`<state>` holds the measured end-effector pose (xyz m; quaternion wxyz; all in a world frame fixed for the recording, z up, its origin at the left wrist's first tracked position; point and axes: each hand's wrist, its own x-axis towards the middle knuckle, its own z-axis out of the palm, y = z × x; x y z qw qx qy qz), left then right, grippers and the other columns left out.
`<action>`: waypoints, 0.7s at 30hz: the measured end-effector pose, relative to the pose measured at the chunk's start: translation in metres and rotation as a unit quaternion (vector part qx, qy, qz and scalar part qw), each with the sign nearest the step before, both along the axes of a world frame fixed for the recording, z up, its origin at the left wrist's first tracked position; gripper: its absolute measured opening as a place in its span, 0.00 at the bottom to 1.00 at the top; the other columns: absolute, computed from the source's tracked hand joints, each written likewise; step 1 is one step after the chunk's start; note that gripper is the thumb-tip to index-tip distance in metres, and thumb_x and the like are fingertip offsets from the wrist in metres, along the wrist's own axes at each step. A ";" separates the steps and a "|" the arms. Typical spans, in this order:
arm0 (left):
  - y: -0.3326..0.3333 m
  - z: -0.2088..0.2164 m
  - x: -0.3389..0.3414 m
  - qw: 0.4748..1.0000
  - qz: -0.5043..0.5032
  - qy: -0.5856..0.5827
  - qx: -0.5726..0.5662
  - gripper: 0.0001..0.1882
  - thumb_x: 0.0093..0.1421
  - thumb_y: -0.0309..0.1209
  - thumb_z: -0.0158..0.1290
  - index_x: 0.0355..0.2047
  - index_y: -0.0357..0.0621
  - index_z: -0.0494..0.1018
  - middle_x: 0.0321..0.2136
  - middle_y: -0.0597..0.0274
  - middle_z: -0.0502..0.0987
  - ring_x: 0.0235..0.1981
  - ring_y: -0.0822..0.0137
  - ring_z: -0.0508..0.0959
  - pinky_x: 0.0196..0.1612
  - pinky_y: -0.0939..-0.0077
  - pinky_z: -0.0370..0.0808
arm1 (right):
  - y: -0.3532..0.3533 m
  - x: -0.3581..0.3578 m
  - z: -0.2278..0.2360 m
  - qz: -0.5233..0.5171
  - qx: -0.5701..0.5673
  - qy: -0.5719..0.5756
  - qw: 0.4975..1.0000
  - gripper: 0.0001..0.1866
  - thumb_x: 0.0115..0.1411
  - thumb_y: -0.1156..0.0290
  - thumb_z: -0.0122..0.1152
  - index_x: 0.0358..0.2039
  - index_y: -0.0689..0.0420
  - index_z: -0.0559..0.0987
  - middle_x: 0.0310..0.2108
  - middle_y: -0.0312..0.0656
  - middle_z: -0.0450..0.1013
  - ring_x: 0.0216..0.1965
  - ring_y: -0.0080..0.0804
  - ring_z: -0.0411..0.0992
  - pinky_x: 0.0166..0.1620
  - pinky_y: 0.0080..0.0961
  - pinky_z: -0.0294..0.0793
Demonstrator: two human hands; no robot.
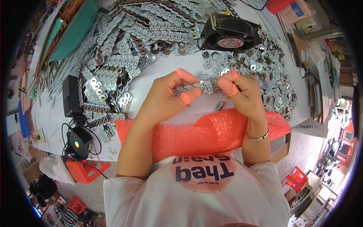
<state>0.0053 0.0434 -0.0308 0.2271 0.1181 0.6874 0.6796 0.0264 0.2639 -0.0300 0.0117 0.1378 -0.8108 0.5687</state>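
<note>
Pinching one small circuit-board strip (194, 87) from both ends, the left hand (168, 99) and right hand (242, 92) hold it above the white table (166, 70). A black fan (230, 34) stands at one o'clock, board piles (128, 41) at eleven.

Bright, even light; sharp centre, fisheye-bent dark rim.

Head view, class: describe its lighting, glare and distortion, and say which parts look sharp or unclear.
Head view: bright, even light; glare on the shiny metal strips left of the left hand; fisheye bends the white table edges, with a black rim around the picture; both hands, the right hand included, and the small strip held in their fingers look sharp; the room's edges are squeezed and unclear.
</note>
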 end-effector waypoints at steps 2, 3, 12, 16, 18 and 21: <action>-0.002 -0.001 -0.001 1.000 -0.009 -0.007 0.000 0.10 0.54 0.26 0.58 0.35 0.38 0.72 0.29 0.64 0.75 0.27 0.79 0.73 0.26 0.86 0.71 | -0.002 0.001 0.001 0.019 -0.004 -0.021 1.000 0.08 0.59 0.71 0.57 0.26 0.61 0.76 0.18 0.35 0.69 0.18 0.19 0.65 0.23 0.17 0.63; -0.002 -0.002 -0.001 1.000 -0.017 -0.013 0.001 0.10 0.53 0.25 0.58 0.35 0.38 0.72 0.29 0.64 0.75 0.27 0.79 0.72 0.26 0.86 0.71 | -0.003 0.000 0.002 0.019 -0.005 -0.022 1.000 0.08 0.59 0.71 0.57 0.26 0.61 0.76 0.18 0.35 0.69 0.18 0.19 0.65 0.23 0.17 0.63; 0.001 0.002 0.001 1.000 0.002 -0.020 0.005 0.08 0.54 0.25 0.57 0.33 0.37 0.72 0.27 0.63 0.75 0.24 0.77 0.73 0.26 0.83 0.71 | -0.011 0.001 -0.003 0.052 0.061 0.070 0.994 0.09 0.59 0.68 0.58 0.28 0.61 0.75 0.18 0.34 0.68 0.17 0.19 0.63 0.22 0.18 0.62; -0.002 0.010 0.004 0.980 -0.046 -0.147 0.127 0.07 0.55 0.24 0.56 0.33 0.38 0.72 0.27 0.62 0.75 0.24 0.76 0.73 0.25 0.83 0.71 | -0.011 0.012 0.000 0.093 -0.196 -0.180 0.959 0.10 0.61 0.65 0.55 0.31 0.60 0.73 0.16 0.28 0.63 0.15 0.15 0.57 0.18 0.16 0.53; 0.004 0.012 0.007 0.972 -0.027 -0.116 0.201 0.07 0.54 0.23 0.57 0.33 0.38 0.72 0.27 0.62 0.76 0.24 0.75 0.74 0.26 0.83 0.71 | -0.013 0.012 0.003 0.127 -0.358 -0.308 0.872 0.11 0.62 0.64 0.54 0.32 0.59 0.72 0.16 0.26 0.60 0.14 0.13 0.54 0.18 0.15 0.49; 0.012 0.000 0.008 0.986 0.063 0.127 0.082 0.07 0.53 0.22 0.57 0.33 0.37 0.73 0.27 0.62 0.76 0.24 0.75 0.75 0.27 0.83 0.71 | -0.020 0.009 0.006 -0.014 -0.312 -0.281 0.908 0.10 0.62 0.64 0.53 0.33 0.58 0.70 0.16 0.25 0.57 0.15 0.11 0.50 0.17 0.14 0.45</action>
